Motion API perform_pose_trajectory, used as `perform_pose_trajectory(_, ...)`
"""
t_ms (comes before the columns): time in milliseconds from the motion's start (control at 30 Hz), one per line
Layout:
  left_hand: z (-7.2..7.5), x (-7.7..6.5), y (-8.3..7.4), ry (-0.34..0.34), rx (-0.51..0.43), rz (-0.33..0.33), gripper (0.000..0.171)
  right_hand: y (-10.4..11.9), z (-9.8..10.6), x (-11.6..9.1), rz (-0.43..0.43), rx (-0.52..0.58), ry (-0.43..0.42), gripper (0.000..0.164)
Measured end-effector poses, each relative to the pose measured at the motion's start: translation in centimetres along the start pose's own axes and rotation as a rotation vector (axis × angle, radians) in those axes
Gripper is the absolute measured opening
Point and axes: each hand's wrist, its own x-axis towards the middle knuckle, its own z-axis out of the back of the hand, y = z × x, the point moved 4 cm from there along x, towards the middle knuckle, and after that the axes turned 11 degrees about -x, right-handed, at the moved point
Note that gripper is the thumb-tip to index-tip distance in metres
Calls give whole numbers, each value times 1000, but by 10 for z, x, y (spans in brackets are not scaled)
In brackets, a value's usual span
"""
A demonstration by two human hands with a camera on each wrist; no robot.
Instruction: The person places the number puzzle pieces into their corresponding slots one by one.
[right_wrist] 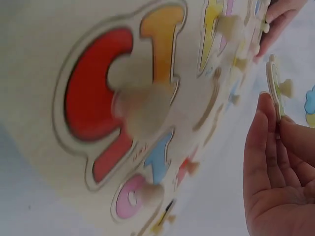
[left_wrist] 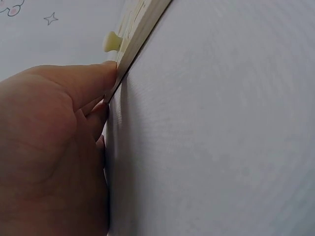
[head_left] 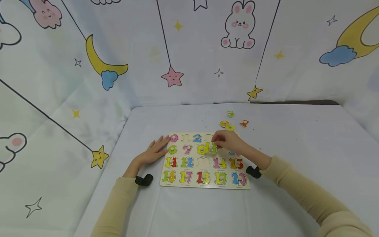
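A wooden number puzzle board (head_left: 193,154) lies flat on the table, with knobbed number pieces in many of its recesses. My left hand (head_left: 152,152) rests at the board's left edge with fingers extended; in the left wrist view its thumb (left_wrist: 93,81) touches that edge. Above the board's upper middle, my right hand (head_left: 229,141) pinches a green-and-yellow number 13 piece (head_left: 211,148). The right wrist view shows this puzzle piece (right_wrist: 273,91) edge-on between thumb and fingers, its knob free. A bare recess (head_left: 203,163) shows between the 12 and the 14.
Beyond the board lie loose pieces: a green 3 (head_left: 230,114), an orange-red piece (head_left: 244,123) and two overlapping yellowish pieces (head_left: 224,123). White cloth covers the table (head_left: 296,138). A patterned curtain (head_left: 201,49) hangs behind it. Each wrist wears a black device (head_left: 144,180).
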Motion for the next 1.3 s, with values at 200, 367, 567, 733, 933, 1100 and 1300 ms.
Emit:
perform_pose_trajectory(200, 0, 0, 0, -1, 2, -5, 61, 12, -21, -3, 29, 59, 88, 5)
perform_pose_trajectory(367, 1, 1, 1, -2, 6, -6, 61, 14, -33, -6, 46, 60, 130, 7)
perform_pose_trajectory(567, 1, 2, 1, -2, 2, 1, 61, 16, -41, -8, 22, 85, 158, 7)
perform_pose_trajectory(733, 1, 2, 3, 3, 4, 2, 61, 19, -46, -8, 26, 50, 156, 8)
perform_pose_trajectory(933, 1, 1, 2, 0, 6, 6, 61, 22, -48, -7, 32, -65, 137, 7)
perform_pose_trajectory(1100, 1, 0, -1, -5, 5, 9, 61, 23, -50, -8, 36, -131, 130, 7)
perform_pose_trajectory(1300, 1, 0, -1, -10, 3, 4, 61, 27, -51, -10, 43, -199, 125, 10)
